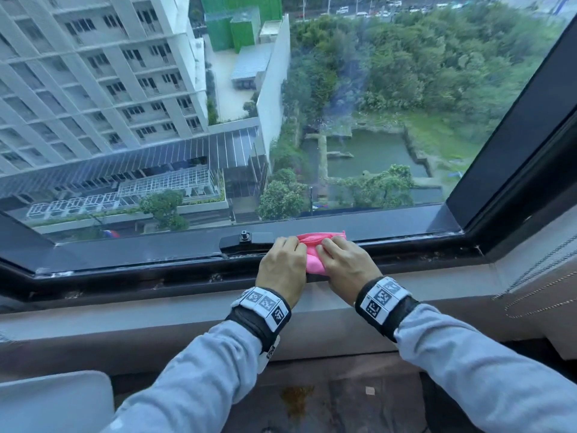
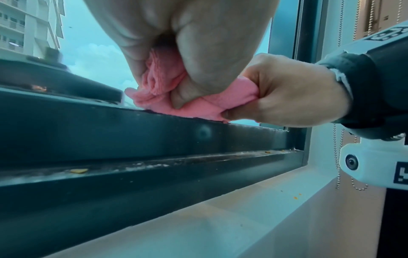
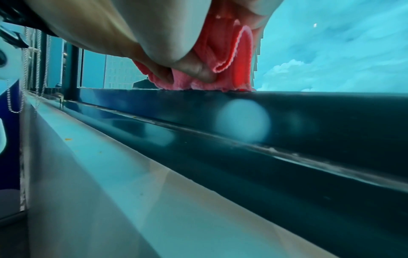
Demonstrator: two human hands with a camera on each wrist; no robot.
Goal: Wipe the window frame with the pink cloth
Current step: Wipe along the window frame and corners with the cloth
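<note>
My left hand [image 1: 282,267] and my right hand [image 1: 345,265] sit side by side on the bottom rail of the window frame [image 1: 140,254], both gripping the pink cloth [image 1: 315,251]. The cloth is bunched into folds between them and pressed down onto the top edge of the dark rail, just to the right of the black window handle [image 1: 246,240]. A little of it sticks out on the far side of my fingers, against the glass [image 1: 343,120].

From the left wrist, my left hand [image 2: 187,43] has its fingers curled around a wad of the cloth [image 2: 159,82], the thumb tucked in under the folds. My right hand [image 2: 293,97] pinches the other end, thumb beneath and fingers closed over the top, with the cloth's lower edge touching the rail [image 2: 154,134].

From the right wrist, my right hand [image 3: 154,34] is wrapped around the gathered cloth [image 3: 220,52], whose hemmed edge hangs down in a loop and meets the rail [image 3: 309,122].

The lower channel of the frame carries pale dust and a few small orange crumbs [image 2: 79,170]. Nearer to me runs the light sill [image 1: 156,310], and bead chains [image 2: 341,148] hang at the right side of the window.
</note>
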